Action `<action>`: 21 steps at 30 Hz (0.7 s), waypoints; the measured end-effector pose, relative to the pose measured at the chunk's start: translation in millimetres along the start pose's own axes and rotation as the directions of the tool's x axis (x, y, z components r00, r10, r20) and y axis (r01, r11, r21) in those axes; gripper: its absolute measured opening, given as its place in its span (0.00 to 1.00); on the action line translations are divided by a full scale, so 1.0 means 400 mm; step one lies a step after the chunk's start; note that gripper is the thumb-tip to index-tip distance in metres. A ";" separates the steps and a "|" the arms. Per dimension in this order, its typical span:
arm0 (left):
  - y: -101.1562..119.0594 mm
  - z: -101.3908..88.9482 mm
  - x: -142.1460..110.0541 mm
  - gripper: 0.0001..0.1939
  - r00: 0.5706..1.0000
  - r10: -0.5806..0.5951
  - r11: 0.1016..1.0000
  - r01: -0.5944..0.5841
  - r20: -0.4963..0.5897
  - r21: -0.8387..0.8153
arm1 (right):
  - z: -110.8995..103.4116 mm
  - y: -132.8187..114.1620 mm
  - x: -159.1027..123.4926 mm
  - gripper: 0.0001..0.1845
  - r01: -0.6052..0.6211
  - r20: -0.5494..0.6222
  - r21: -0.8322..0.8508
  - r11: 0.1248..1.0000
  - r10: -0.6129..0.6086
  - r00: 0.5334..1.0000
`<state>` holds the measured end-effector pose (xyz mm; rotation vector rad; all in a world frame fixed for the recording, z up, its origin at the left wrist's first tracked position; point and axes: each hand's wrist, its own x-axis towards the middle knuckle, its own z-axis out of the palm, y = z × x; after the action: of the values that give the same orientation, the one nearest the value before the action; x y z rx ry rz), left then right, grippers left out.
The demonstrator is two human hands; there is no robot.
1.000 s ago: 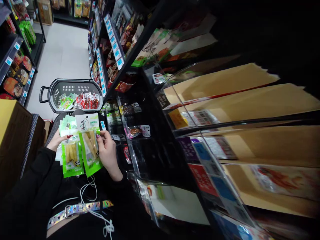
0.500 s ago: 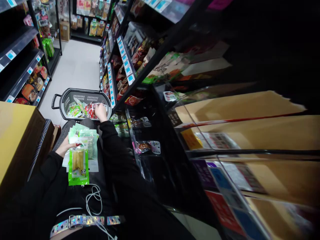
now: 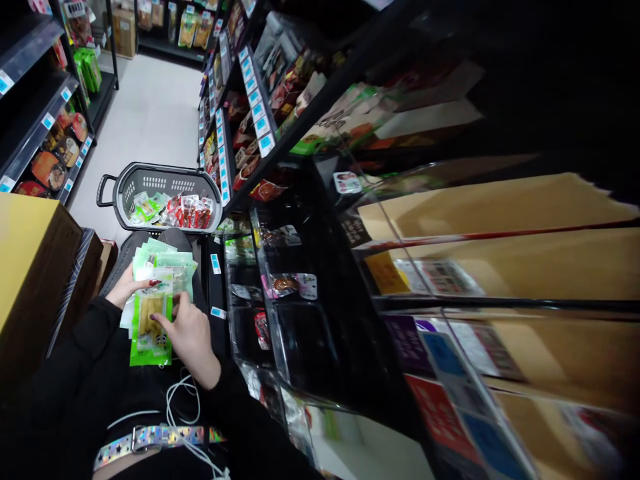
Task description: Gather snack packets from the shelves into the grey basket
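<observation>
A fanned stack of green snack packets (image 3: 156,287) rests over my lap. My left hand (image 3: 126,291) holds the stack from its left side, thumb across the top. My right hand (image 3: 187,333) pinches the front packet (image 3: 149,328), a bright green pouch with yellow sticks inside, at its right edge. A grey shopping basket (image 3: 120,195) stands on the floor just beyond my knees and holds several green and red packets (image 3: 173,210).
Black store shelving (image 3: 300,280) with clear dividers and blue price tags runs along my right. Brown cardboard boxes (image 3: 495,207) fill the near right shelves. A yellow-topped box (image 3: 25,247) stands at my left. The pale tiled aisle (image 3: 150,113) stretches ahead between shelves.
My right hand took one packet from the stack, reached to the basket and left it there, then came back to the front packet. My left hand kept holding the stack.
</observation>
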<state>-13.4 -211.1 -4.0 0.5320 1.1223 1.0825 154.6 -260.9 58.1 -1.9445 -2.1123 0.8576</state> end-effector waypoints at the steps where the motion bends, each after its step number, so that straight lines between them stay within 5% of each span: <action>1: 0.001 -0.001 0.000 0.38 1.000 -0.005 1.000 0.005 -0.005 -0.001 | 0.013 -0.006 -0.001 0.24 -0.014 -0.018 -0.002 1.000 0.014 1.000; 7: 0.002 -0.007 0.002 0.36 1.000 0.011 1.000 -0.010 -0.018 0.016 | 0.034 -0.013 0.015 0.14 -0.050 -0.028 0.167 0.985 0.055 0.998; 11: -0.002 -0.012 0.006 0.37 1.000 0.026 0.999 -0.025 -0.015 0.037 | 0.035 -0.011 0.011 0.06 -0.028 -0.057 0.084 0.996 0.033 0.998; 21: -0.003 -0.020 0.005 0.38 0.999 0.041 0.999 -0.041 -0.016 -0.015 | 0.037 0.027 0.029 0.11 0.182 -0.387 0.180 0.967 -0.100 0.917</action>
<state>-20.0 -211.1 -9.0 0.5370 1.1203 1.1321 155.2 -254.3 37.3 -1.6655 -1.8285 0.5964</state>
